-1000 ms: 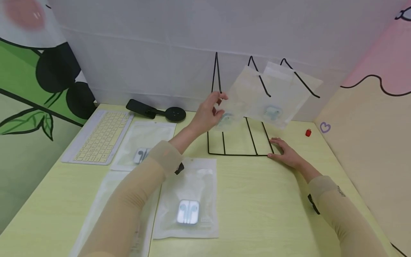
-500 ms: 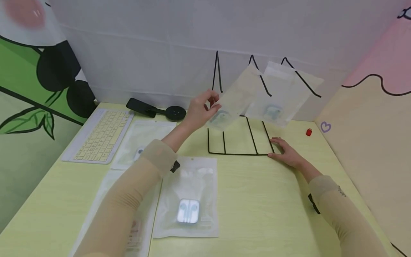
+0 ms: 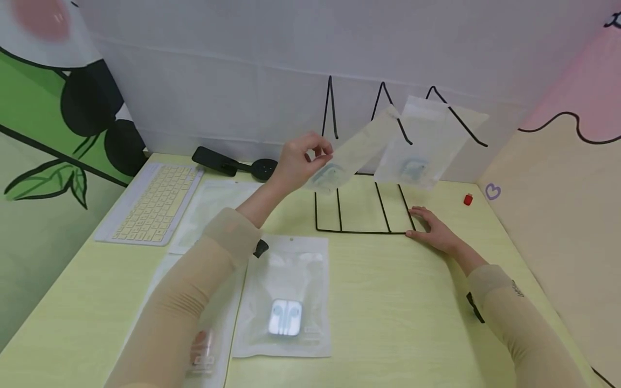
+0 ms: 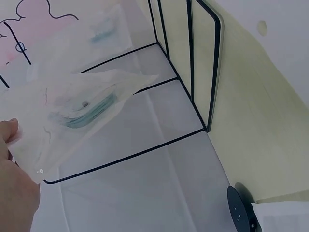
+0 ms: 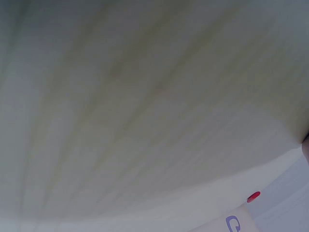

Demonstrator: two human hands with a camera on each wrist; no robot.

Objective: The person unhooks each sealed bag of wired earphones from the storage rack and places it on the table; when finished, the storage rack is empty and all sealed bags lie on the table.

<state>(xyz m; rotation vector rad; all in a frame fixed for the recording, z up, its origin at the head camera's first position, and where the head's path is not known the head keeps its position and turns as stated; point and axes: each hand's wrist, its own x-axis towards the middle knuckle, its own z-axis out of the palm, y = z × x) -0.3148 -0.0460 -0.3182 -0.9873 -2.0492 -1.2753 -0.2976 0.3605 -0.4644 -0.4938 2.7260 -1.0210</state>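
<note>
My left hand (image 3: 303, 161) pinches the edge of a translucent zip bag (image 3: 359, 143) that hangs tilted from the middle hook of a black wire rack (image 3: 361, 232). A pale blue-green coiled item shows inside this bag, which spreads beside my thumb in the left wrist view. On the rack's right hook hangs a second translucent bag (image 3: 419, 132) with a similar item. My right hand (image 3: 434, 231) rests at the front right corner of the rack's base, fingers relaxed, thumb on the corner. The left hook carries no bag.
A bag with boxed white earphones (image 3: 285, 318) lies in front. Two more bags lie partly under my left sleeve, one a white bag (image 3: 213, 194). At the back left are a keyboard (image 3: 152, 205) and a black stand (image 3: 225, 163); a small red object (image 3: 468, 199) sits at right.
My left hand has drawn leftward with the pinched bag edge, and the middle bag has swung and turned more edge-on. The right hand stays at the rack's corner.
</note>
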